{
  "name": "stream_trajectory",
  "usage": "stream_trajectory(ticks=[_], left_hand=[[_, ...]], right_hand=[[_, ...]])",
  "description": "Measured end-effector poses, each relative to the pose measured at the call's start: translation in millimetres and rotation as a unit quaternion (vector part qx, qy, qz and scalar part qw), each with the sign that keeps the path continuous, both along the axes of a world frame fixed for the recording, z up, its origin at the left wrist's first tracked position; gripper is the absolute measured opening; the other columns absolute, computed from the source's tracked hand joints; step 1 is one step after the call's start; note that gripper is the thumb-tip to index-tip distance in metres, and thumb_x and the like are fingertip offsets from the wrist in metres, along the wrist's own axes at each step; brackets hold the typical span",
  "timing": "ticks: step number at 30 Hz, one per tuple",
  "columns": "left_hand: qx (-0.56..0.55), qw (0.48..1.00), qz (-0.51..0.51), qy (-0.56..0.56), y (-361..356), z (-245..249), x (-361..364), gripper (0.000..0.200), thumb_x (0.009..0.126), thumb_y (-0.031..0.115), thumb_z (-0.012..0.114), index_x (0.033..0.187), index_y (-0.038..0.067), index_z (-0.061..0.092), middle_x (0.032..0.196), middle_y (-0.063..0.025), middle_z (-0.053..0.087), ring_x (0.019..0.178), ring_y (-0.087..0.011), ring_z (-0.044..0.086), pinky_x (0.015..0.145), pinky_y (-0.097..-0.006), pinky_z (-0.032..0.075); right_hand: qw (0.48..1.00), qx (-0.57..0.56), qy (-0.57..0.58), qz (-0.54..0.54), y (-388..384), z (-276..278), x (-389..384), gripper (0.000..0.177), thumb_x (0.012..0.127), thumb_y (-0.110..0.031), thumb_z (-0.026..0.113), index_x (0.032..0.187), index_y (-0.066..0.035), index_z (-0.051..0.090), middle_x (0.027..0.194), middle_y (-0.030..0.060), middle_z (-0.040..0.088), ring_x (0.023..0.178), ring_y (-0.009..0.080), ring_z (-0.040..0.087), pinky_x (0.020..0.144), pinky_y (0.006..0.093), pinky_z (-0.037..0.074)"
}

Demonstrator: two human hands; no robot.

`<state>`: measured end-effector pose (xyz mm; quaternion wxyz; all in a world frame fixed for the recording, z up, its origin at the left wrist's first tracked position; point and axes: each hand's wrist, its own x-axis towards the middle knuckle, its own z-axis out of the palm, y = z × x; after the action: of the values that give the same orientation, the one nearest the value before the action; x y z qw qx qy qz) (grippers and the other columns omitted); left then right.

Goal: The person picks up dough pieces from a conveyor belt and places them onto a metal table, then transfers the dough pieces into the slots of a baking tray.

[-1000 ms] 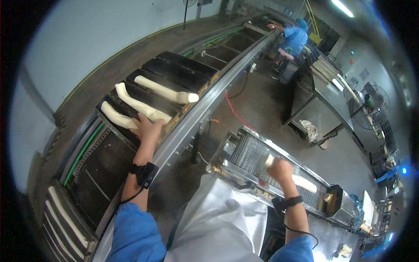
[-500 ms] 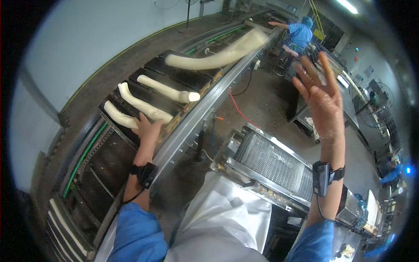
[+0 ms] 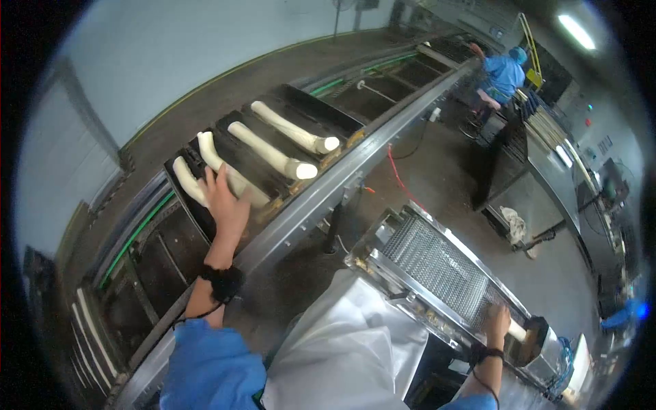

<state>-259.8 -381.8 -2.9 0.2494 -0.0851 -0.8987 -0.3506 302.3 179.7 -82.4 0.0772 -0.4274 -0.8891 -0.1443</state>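
My left hand (image 3: 227,206), fingers spread, is at the second pale dough-like roll (image 3: 239,183) on a black tray of the long conveyor, touching or just above it. The leftmost roll (image 3: 188,181) lies beside its fingertips. A third roll (image 3: 266,149) and a fourth roll (image 3: 290,128) rest farther along, their cut ends toward me. My right hand (image 3: 497,321) is closed at the lower end of the metal mesh belt (image 3: 434,263), around one end of a short pale piece (image 3: 516,332); its fingertips are partly hidden.
A metal rail (image 3: 328,188) edges the long conveyor. At the mesh belt's lower end is a metal box (image 3: 547,352). A person in blue (image 3: 504,74) works at the far end of the conveyor. A metal table (image 3: 553,160) stands at the right.
The fourth roll, blurred and stretched across the trays before, now lies straight on its tray. My right hand has dropped from raised and open to the mesh belt and closed. The view has shifted.
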Motion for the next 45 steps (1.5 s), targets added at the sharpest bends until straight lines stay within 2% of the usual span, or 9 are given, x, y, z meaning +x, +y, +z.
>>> stream_trajectory(ticks=[11,15,18,22,26,31,35,38,45], left_hand=[[0.392,0.847,-0.005,-0.360,-64.2,-16.1,-90.0,0.064,0.085,0.029,0.064,0.135,-0.004,0.042,0.123,-0.0152,0.053,0.108,-0.0238,0.053,0.089,-0.0331,0.042],[0.419,0.884,-0.001,-0.208,-89.1,-39.9,-73.8,0.056,0.083,0.025,0.067,0.130,0.001,0.049,0.117,-0.0135,0.056,0.107,-0.0252,0.053,0.093,-0.0315,0.041],[0.041,0.970,0.187,-0.149,-59.4,14.4,-11.2,0.055,0.082,0.020,0.068,0.132,0.006,0.050,0.121,-0.0174,0.055,0.113,-0.0287,0.052,0.097,-0.0335,0.040],[0.363,0.892,-0.161,-0.217,-23.1,45.0,46.8,0.052,0.080,0.009,0.068,0.129,0.001,0.053,0.129,-0.0114,0.055,0.114,-0.0208,0.053,0.094,-0.0300,0.043],[0.386,0.859,-0.166,-0.292,-13.4,35.9,49.5,0.054,0.079,0.006,0.066,0.130,-0.001,0.051,0.126,-0.0140,0.055,0.109,-0.0203,0.055,0.086,-0.0281,0.046],[0.524,0.810,-0.090,-0.246,-43.5,17.4,29.1,0.053,0.068,-0.014,0.059,0.119,-0.001,0.058,0.112,-0.0099,0.057,0.097,-0.0168,0.057,0.075,-0.0227,0.048],[0.117,0.987,-0.068,-0.086,-88.7,-3.9,10.8,0.058,0.062,-0.011,0.063,0.117,0.008,0.060,0.113,-0.0122,0.058,0.107,-0.0245,0.056,0.090,-0.0317,0.046],[-0.051,0.999,0.000,0.019,-111.6,-3.2,7.8,0.057,0.063,-0.008,0.066,0.117,0.011,0.061,0.118,-0.0130,0.058,0.116,-0.0283,0.052,0.102,-0.0361,0.039],[0.287,0.914,-0.146,-0.246,-44.0,49.4,62.3,0.051,0.077,0.005,0.067,0.126,0.008,0.057,0.138,-0.0160,0.047,0.129,-0.0278,0.044,0.107,-0.0350,0.034]], right_hand=[[0.997,0.000,-0.061,-0.050,-82.2,44.3,-46.9,0.023,0.078,-0.013,0.059,0.100,-0.005,0.058,0.111,0.0143,0.060,0.105,0.0381,0.055,0.086,0.0474,0.048],[0.995,-0.045,-0.054,-0.077,-91.3,58.4,-62.8,0.033,0.073,-0.011,0.063,0.105,-0.004,0.059,0.110,0.0156,0.062,0.104,0.0387,0.057,0.086,0.0472,0.048],[0.981,-0.168,0.032,-0.093,-110.3,99.1,-95.9,0.036,0.071,-0.008,0.065,0.106,-0.002,0.057,0.104,0.0176,0.064,0.100,0.0404,0.060,0.085,0.0461,0.048],[0.831,-0.418,0.346,0.122,-77.3,172.6,-118.6,0.030,0.080,-0.016,0.068,0.104,-0.002,0.058,0.091,0.0067,0.063,0.085,0.0164,0.062,0.071,0.0303,0.050],[0.691,-0.394,0.563,0.223,-169.2,281.5,-196.1,0.063,0.081,-0.047,0.071,0.123,-0.004,0.050,0.108,0.0105,0.059,0.098,0.0220,0.062,0.078,0.0386,0.053],[0.433,-0.636,0.439,0.464,-250.5,331.8,-278.2,0.089,0.082,-0.039,0.070,0.147,-0.001,0.023,0.142,0.0302,0.036,0.130,0.0423,0.042,0.106,0.0482,0.041],[0.464,-0.650,0.416,0.436,-292.7,330.7,-290.5,0.112,0.066,-0.039,0.084,0.147,0.005,0.019,0.143,0.0353,0.032,0.131,0.0437,0.039,0.103,0.0472,0.044],[0.493,-0.668,0.375,0.413,-276.1,305.9,-274.7,0.103,0.063,-0.036,0.085,0.142,0.005,0.033,0.138,0.0303,0.043,0.129,0.0410,0.044,0.102,0.0463,0.045],[0.585,-0.666,0.364,0.286,-230.6,235.3,-235.1,0.067,0.075,-0.017,0.074,0.133,0.001,0.047,0.130,0.0154,0.054,0.120,0.0255,0.053,0.098,0.0382,0.044]])
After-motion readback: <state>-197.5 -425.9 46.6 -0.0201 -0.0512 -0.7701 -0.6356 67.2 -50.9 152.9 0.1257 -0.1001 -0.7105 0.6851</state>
